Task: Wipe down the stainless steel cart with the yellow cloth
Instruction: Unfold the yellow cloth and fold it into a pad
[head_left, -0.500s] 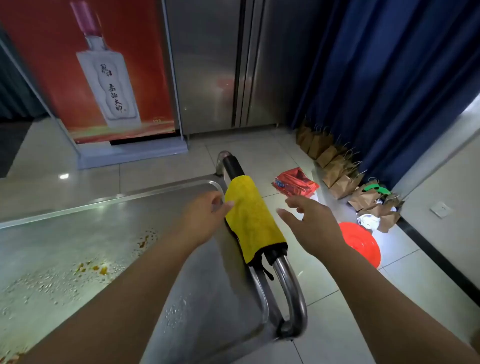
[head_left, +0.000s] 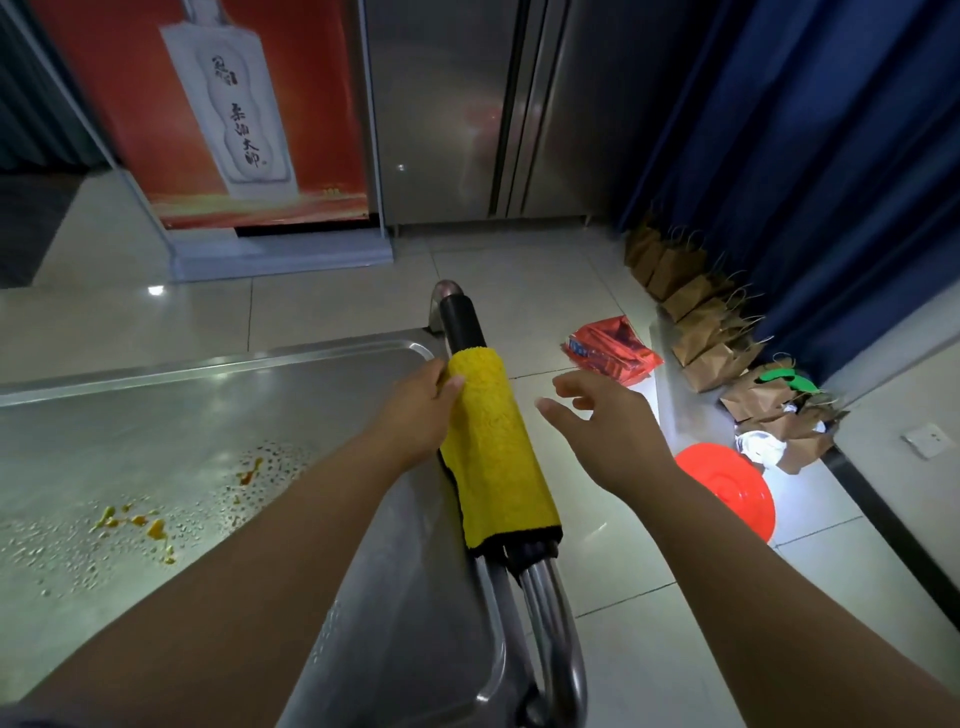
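1. The stainless steel cart (head_left: 171, 431) is my landmark; I see its flat top filling the lower left of the head view, with a raised rim along its far edge and its near right corner.
2. Behind the cart, a red poster (head_left: 208, 109) showing a white bottle stands on the floor, and a steel cabinet (head_left: 467, 104) stands to the right of it.
3. A dark blue curtain (head_left: 810, 130) hangs well to the right of the cart.
4. A row of brown paper bags (head_left: 711, 332) lines the floor at the foot of that curtain, well apart from the cart.
5. An orange round lid (head_left: 727, 493) lies on the floor to the right of the cart, near the closest bags.
6. The cart's handle (head_left: 462, 319) runs along its right side, a black sleeve over a steel tube.
7. The yellow cloth (head_left: 493, 447) is draped over that handle, covering most of the black sleeve, with a dark edge at its near end.
8. A red packet (head_left: 613, 351) lies on the floor to the right of the handle's far end.
9. My left hand (head_left: 421, 410) reaches across the cart top and touches the cloth's far left edge, thumb on the fabric; I cannot tell whether the other fingers curl under it.
10. My right hand (head_left: 602, 421) hovers just right of the cloth, fingers spread and loose, holding nothing and touching nothing.
11. Orange and yellow food scraps (head_left: 150, 525) and water droplets (head_left: 249, 483) sit on the cart top, left of the handle.
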